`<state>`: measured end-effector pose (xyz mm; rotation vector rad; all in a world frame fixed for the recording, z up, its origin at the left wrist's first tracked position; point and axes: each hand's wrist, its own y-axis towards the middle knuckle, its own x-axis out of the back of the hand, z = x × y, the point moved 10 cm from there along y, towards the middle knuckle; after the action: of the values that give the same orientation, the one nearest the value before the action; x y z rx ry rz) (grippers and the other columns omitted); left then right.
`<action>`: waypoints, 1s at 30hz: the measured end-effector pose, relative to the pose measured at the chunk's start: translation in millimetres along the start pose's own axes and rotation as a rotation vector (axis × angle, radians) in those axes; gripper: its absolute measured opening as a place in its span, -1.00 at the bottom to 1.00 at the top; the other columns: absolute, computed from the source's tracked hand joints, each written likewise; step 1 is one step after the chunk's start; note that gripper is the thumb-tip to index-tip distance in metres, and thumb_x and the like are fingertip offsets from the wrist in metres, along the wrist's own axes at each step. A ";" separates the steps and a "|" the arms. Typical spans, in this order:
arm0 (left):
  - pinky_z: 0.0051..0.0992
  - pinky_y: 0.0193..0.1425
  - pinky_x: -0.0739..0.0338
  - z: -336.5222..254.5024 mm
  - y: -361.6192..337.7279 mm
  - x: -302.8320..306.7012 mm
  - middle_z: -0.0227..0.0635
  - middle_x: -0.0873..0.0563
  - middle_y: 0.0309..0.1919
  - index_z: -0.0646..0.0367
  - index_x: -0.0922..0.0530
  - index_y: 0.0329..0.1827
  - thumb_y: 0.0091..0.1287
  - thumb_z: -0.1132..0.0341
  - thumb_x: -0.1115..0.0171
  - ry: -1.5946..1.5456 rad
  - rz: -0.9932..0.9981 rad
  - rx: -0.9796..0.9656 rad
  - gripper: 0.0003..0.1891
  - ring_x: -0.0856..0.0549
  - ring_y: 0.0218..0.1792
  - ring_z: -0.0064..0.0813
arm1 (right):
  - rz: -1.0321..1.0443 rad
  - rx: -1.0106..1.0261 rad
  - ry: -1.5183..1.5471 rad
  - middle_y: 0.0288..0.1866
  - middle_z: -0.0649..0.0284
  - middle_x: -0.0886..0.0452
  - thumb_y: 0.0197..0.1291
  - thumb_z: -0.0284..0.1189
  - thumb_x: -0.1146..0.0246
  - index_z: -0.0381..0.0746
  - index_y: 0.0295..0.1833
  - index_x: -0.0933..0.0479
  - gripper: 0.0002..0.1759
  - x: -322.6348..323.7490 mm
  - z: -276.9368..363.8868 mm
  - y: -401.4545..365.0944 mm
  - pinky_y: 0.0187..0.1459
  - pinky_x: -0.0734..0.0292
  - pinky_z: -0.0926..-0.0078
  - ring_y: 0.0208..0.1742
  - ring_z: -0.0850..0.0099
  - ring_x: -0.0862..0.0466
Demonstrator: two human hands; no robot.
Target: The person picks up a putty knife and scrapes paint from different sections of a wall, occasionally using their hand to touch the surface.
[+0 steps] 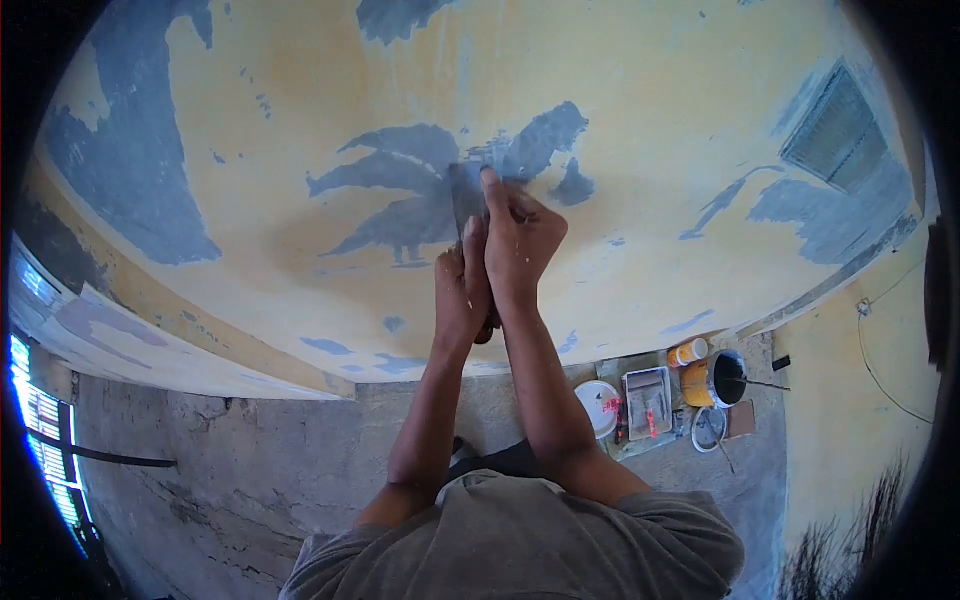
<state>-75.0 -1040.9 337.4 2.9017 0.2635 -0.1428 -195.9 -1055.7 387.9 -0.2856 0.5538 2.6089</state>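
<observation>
Both of my hands are raised together against the yellow wall (620,100) in front of me. They are closed around a putty knife whose wide grey blade (465,190) lies against a grey patch (400,222). My left hand (464,285) wraps the lower part, thumb pointing up. Beside and slightly above it, my right hand (520,240) grips the tool, with its thumb pressed on the blade. A dark end, apparently the handle, shows below the hands. Most of the handle is hidden by my fingers.
On the floor at right stand a bucket (713,380), an orange-and-white tub (688,352), a paint tray (650,402), a white round lid (597,408) and a small round container (709,428). A vent grille (832,128) sits in the wall. More grey patches mark the wall.
</observation>
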 end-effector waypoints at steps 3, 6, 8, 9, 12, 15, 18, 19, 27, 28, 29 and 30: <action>-0.50 -0.58 -0.38 -1.0 -4.2 1.6 -0.36 -0.57 -0.66 0.40 -0.59 -0.33 0.59 -0.02 0.15 0.052 -0.021 0.080 -0.40 -0.49 -0.61 -0.69 | 0.019 -0.024 -0.053 -0.73 0.42 -0.45 0.24 -0.34 -0.38 -0.43 -0.49 -0.64 -0.63 -1.0 5.3 -0.2 -0.59 -0.22 0.60 -0.64 0.69 -0.33; -0.50 -0.58 -0.37 -13.6 7.3 -0.9 -0.38 -0.56 -0.67 0.39 -0.58 -0.38 0.59 -0.02 0.14 0.068 0.009 0.059 -0.39 -0.48 -0.61 -0.69 | 0.014 0.008 -0.009 -0.74 0.41 -0.44 0.24 -0.35 -0.38 -0.43 -0.51 -0.63 -0.63 -9.9 16.6 7.4 -0.61 -0.19 0.60 -0.66 0.68 -0.31; -0.49 -0.58 -0.38 -18.1 13.2 -2.8 -0.38 -0.55 -0.68 0.39 -0.58 -0.43 0.59 -0.03 0.14 -0.019 0.015 -0.015 -0.37 -0.50 -0.61 -0.67 | 0.012 0.074 0.052 -0.74 0.41 -0.44 0.24 -0.36 -0.38 -0.43 -0.53 -0.61 -0.62 -13.6 23.8 12.6 -0.61 -0.19 0.60 -0.67 0.68 -0.31; -0.49 -0.58 -0.38 -14.1 9.1 -1.7 -0.38 -0.55 -0.68 0.39 -0.58 -0.43 0.59 -0.03 0.14 -0.019 0.010 -0.007 -0.37 -0.50 -0.61 -0.67 | 0.035 0.042 0.072 -0.74 0.40 -0.44 0.24 -0.36 -0.38 -0.42 -0.56 -0.59 -0.60 -12.8 18.7 11.6 -0.61 -0.19 0.60 -0.67 0.68 -0.31; -0.50 -0.59 -0.36 -5.5 0.6 -1.1 -0.37 -0.53 -0.72 0.40 -0.57 -0.48 0.58 -0.03 0.14 0.058 -0.024 0.002 -0.35 -0.50 -0.61 -0.67 | 0.026 -0.015 0.039 -0.74 0.41 -0.43 0.25 -0.38 -0.37 -0.41 -0.60 -0.54 -0.58 -4.8 12.7 -2.2 -0.61 -0.20 0.59 -0.66 0.69 -0.31; -0.50 -0.60 -0.34 -14.5 -3.3 4.0 -0.37 -0.50 -0.74 0.41 -0.54 -0.53 0.58 -0.04 0.13 0.032 -0.076 0.018 -0.33 -0.46 -0.63 -0.68 | 0.008 -0.014 -0.059 -0.73 0.43 -0.43 0.25 -0.40 -0.36 -0.42 -0.60 -0.53 -0.58 -4.4 15.8 0.8 -0.59 -0.20 0.59 -0.64 0.70 -0.31; -0.49 -0.60 -0.34 -32.9 14.2 -0.3 -0.35 -0.51 -0.74 0.42 -0.54 -0.52 0.58 -0.04 0.13 0.055 0.007 0.014 -0.33 -0.46 -0.64 -0.68 | 0.003 0.077 -0.019 -0.71 0.45 -0.43 0.24 -0.40 -0.36 -0.45 -0.58 -0.52 -0.59 -15.4 27.2 12.1 -0.57 -0.22 0.58 -0.60 0.71 -0.32; -0.48 -0.62 -0.33 -30.2 19.8 0.4 -0.34 -0.51 -0.74 0.43 -0.54 -0.51 0.58 -0.04 0.13 0.086 0.006 0.009 -0.33 -0.45 -0.66 -0.67 | -0.016 0.144 0.079 -0.70 0.45 -0.42 0.24 -0.39 -0.37 -0.45 -0.58 -0.52 -0.58 -18.3 35.8 14.9 -0.56 -0.22 0.58 -0.57 0.71 -0.32; -0.46 -0.73 -0.25 -23.6 2.0 1.4 -0.36 -0.48 -0.75 0.38 -0.50 -0.56 0.56 -0.09 0.11 0.027 -0.038 -0.020 -0.31 -0.41 -0.75 -0.66 | -0.022 0.055 -0.074 -0.70 0.44 -0.41 0.20 -0.38 -0.41 -0.43 -0.60 -0.51 -0.58 -5.5 22.8 9.6 -0.55 -0.21 0.57 -0.57 0.70 -0.29; -0.46 -0.73 -0.26 -38.7 7.4 -2.8 -0.36 -0.48 -0.75 0.37 -0.50 -0.55 0.56 -0.10 0.12 0.009 0.004 0.024 -0.31 -0.42 -0.75 -0.65 | -0.006 0.073 -0.098 -0.71 0.43 -0.41 0.19 -0.38 -0.41 -0.43 -0.60 -0.51 -0.58 -8.6 31.0 13.3 -0.56 -0.22 0.56 -0.58 0.69 -0.30; -0.46 -0.72 -0.28 -46.8 10.5 -7.8 -0.36 -0.48 -0.75 0.36 -0.50 -0.54 0.56 -0.11 0.13 -0.011 0.044 0.070 -0.31 -0.43 -0.75 -0.64 | 0.007 0.081 0.080 -0.72 0.42 -0.41 0.18 -0.37 -0.42 -0.41 -0.61 -0.50 -0.57 -16.1 36.1 21.9 -0.57 -0.22 0.53 -0.61 0.67 -0.29; -0.46 -0.72 -0.28 -45.2 12.2 -8.0 -0.36 -0.48 -0.75 0.36 -0.50 -0.54 0.56 -0.11 0.13 -0.014 0.040 0.074 -0.31 -0.43 -0.75 -0.64 | 0.012 0.079 0.075 -0.72 0.42 -0.41 0.18 -0.37 -0.42 -0.41 -0.61 -0.50 -0.57 -19.2 35.3 23.3 -0.57 -0.22 0.53 -0.61 0.67 -0.29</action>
<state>-77.0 -1043.5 384.7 2.9761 0.2021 -0.1703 -193.8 -1067.1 432.8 -0.3573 0.6845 2.5888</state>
